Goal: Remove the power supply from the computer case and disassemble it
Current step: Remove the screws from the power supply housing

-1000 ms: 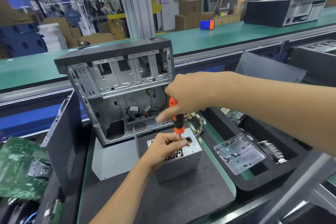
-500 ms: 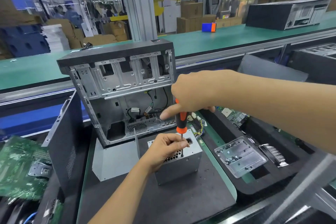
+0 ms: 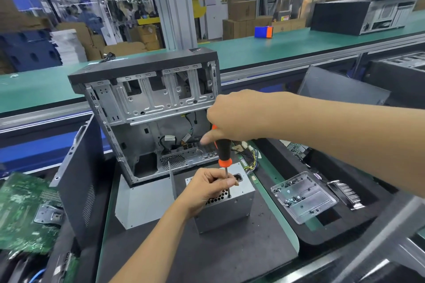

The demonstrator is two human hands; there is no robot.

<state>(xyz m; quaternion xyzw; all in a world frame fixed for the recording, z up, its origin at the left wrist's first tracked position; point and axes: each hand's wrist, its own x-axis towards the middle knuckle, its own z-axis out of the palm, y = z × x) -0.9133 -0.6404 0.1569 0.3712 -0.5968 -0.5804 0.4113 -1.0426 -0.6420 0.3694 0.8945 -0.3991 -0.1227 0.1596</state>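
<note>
Grey metal, the power supply (image 3: 226, 210) stands on a dark mat (image 3: 207, 257) on the table, just in front of the open case (image 3: 149, 108) and out of it. Its top face shows a honeycomb grille and a black socket near the far edge.

The right hand (image 3: 239, 117) is curled round the upper part of a screwdriver (image 3: 222, 149) with a black and orange handle, held upright above the supply; its forefinger sticks out toward the case. The thin shaft runs down to the supply's top face, and its tip meets the metal near the front right corner of the grille. The left hand (image 3: 208, 187) rests on the supply's top, its fingers (image 3: 230, 182) bent and pinching the shaft just below the handle.

Coloured wires (image 3: 251, 161) lie behind the supply to its right, close to the case. A bare metal panel (image 3: 147, 200) lies flat to the left of the supply, touching the foot of the case. Farther left of the supply a dark side cover (image 3: 78, 181) stands on edge, and beyond it lies a green circuit board (image 3: 25, 211). To the right of the supply, apart from it, a clear plastic tray (image 3: 303, 197) holds small dark screws and sits on a black foam insert (image 3: 333, 230).
</note>
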